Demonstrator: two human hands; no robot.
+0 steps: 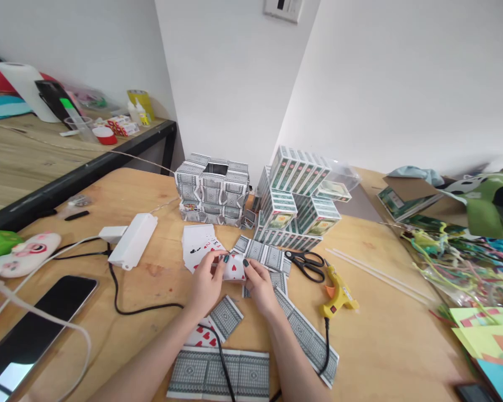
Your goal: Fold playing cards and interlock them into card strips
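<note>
Between my two hands, near the middle of the table, is a bent playing card [235, 267] with red hearts. My left hand [208, 279] pinches its left edge, and my right hand [260, 283] grips its right edge. Loose face-up cards [197, 243] lie just behind my left hand. Joined card strips with grey patterned backs [262, 252] lie behind and beside my right hand. Nearer me are a single patterned card [226, 317], a wide card strip [220, 373] and a slanting strip [308, 335]. A box built of cards [213, 190] stands farther back.
Stacked card packs [293, 195] stand at the back. Black scissors [305, 265] and a yellow glue gun [337, 293] lie right, its cord running forward. A white power strip [133, 241], cables and a phone [37, 335] are left; craft stems [465, 262] lie far right.
</note>
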